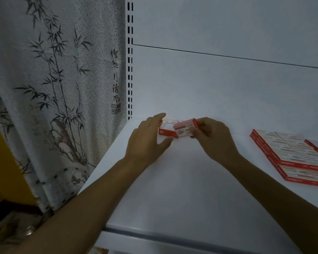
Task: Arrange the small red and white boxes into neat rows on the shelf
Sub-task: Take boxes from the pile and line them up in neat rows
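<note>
A small red and white box (pixel 184 129) is pinched in my right hand (pixel 213 138), tilted just above the white shelf (pixel 173 189) near the back wall. To its left another small red and white box (pixel 166 132) lies flat on the shelf at the back left corner. My left hand (pixel 147 142) rests against that box, fingers spread, thumb in front and forefinger behind it. At the right, a block of several red and white boxes (pixel 294 154) lies packed flat in rows.
A slotted white upright (pixel 130 57) marks the shelf's left end. A curtain printed with bamboo (pixel 53 88) hangs left of it. The white back panel (pixel 228 85) rises behind the boxes. The shelf's front edge (pixel 154 233) is near me.
</note>
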